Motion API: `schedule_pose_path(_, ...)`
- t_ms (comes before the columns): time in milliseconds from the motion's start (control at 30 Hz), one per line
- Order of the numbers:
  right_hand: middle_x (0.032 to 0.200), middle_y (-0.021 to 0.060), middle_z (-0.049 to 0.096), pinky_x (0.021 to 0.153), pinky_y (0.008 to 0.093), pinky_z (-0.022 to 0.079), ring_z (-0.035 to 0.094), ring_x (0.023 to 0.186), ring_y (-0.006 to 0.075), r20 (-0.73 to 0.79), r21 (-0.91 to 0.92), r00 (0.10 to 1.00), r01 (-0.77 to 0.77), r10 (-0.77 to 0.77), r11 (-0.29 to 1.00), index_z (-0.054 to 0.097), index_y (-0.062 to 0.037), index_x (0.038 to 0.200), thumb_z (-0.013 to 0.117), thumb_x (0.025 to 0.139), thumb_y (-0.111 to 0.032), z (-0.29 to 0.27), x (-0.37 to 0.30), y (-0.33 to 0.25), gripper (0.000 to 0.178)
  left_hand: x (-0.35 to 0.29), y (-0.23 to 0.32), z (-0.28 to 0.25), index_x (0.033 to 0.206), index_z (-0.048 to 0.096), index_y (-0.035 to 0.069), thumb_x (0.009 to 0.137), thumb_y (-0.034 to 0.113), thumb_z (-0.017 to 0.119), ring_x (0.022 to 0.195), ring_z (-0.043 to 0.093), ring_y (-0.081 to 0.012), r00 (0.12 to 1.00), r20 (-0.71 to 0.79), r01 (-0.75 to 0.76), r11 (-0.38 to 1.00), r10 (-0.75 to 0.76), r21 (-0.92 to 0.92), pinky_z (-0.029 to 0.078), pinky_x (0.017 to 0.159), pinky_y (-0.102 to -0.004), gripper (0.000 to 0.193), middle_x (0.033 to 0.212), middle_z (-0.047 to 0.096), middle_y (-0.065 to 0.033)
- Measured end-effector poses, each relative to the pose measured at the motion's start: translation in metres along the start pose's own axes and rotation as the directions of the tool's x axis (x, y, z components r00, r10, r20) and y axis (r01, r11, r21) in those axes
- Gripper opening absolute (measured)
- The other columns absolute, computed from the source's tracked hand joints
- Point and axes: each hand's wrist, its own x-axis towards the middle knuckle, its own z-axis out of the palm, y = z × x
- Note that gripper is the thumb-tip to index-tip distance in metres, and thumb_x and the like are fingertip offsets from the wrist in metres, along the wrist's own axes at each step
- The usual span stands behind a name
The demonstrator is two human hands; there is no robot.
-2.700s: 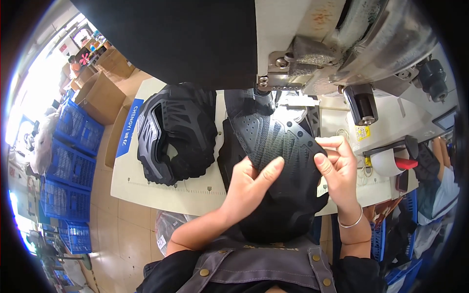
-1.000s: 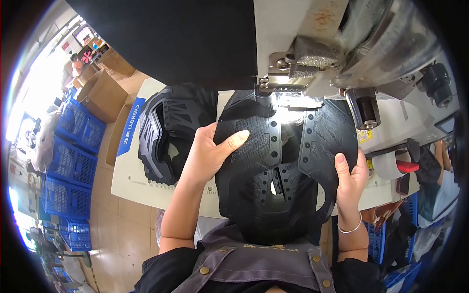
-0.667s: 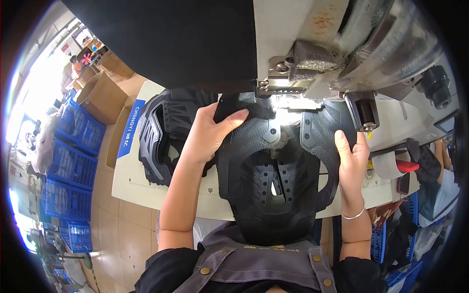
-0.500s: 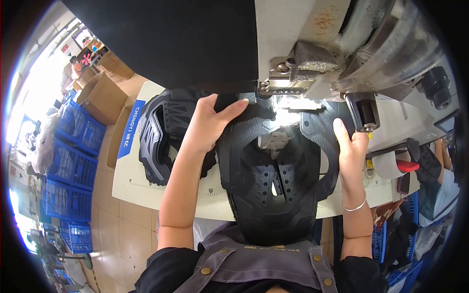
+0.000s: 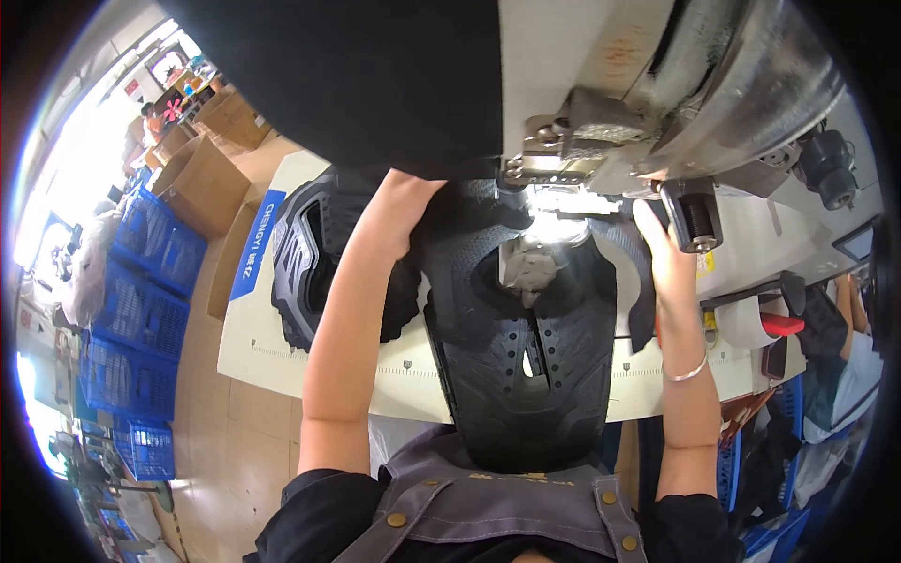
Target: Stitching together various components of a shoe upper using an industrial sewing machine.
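Note:
A black moulded body protector (image 5: 526,403) lies under the lit head of a sewing machine (image 5: 563,155), its near end hanging over the table edge towards my apron. Further out on the left, my left hand (image 5: 411,192) reaches onto the protector's far part; its fingers are hidden behind a large black panel. On the right, my right hand (image 5: 671,253) grips the protector's side strap edge, thumb on top, close beside a black cylindrical machine part (image 5: 693,216). A second black moulded protector (image 5: 302,258) rests left of my left forearm.
The pale table (image 5: 413,385) carries a printed scale along its near edge. Stacked blue crates (image 5: 136,324) and cardboard boxes (image 5: 197,183) stand on the floor at left. A red object (image 5: 781,325) sits at right, with another person's arm beyond.
Both hands have moved away from me, and my left fingers have slipped out of sight behind the black panel. The protector's upper part has shifted further under the machine head.

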Motion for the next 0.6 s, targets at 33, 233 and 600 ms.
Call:
schedule_pose_path(33, 0.085, 0.0028, 0.059, 0.064, 0.0220, 0.044, 0.052, 0.073, 0.0064, 0.053, -0.060, 0.998, 0.027, -0.024, 0.998, 0.056, 0.0014, 0.097, 0.054, 0.083, -0.012, -0.004, 0.014, 0.012, 0.019, 0.007, 0.005, 0.002, 0.105, 0.055, 0.001, 0.081, 0.015, 0.058, 0.078, 0.056, -0.0122, 0.988, -0.139, 0.070, 0.998, -0.068, 0.009, 0.045, 0.070, -0.0222, 0.028, 0.094, 0.059, -0.0048)
schedule_pose_path(233, 0.093, 0.0095, 0.060, 0.073, 0.0273, 0.049, 0.059, 0.084, 0.0151, 0.352, 0.695, 0.934, -0.304, 0.060, 0.651, 0.056, 0.0005, 0.101, 0.056, 0.080, -0.016, 0.005, 0.083, 0.071, 0.027, 0.027, -0.006, -0.028, 0.117, 0.047, 0.002, 0.080, 0.011, 0.057, 0.095, 0.053, -0.0172, 0.999, 0.018, -0.040, 0.957, 0.047, -0.288, 0.044, 0.080, -0.0275, 0.039, 0.106, 0.055, -0.0067)
schedule_pose_path(600, 0.093, 0.0059, 0.057, 0.074, 0.0273, 0.047, 0.057, 0.083, 0.0148, 0.638, 0.409, 0.769, -0.385, 0.042, 0.827, 0.054, -0.0024, 0.104, 0.058, 0.079, -0.016, -0.006, 0.068, 0.081, 0.028, -0.093, -0.030, -0.115, 0.117, 0.046, 0.001, 0.081, 0.001, 0.053, 0.101, 0.052, -0.0186, 0.929, -0.329, -0.327, 0.791, 0.169, -0.517, 0.041, 0.089, -0.0311, 0.036, 0.111, 0.055, -0.0084)
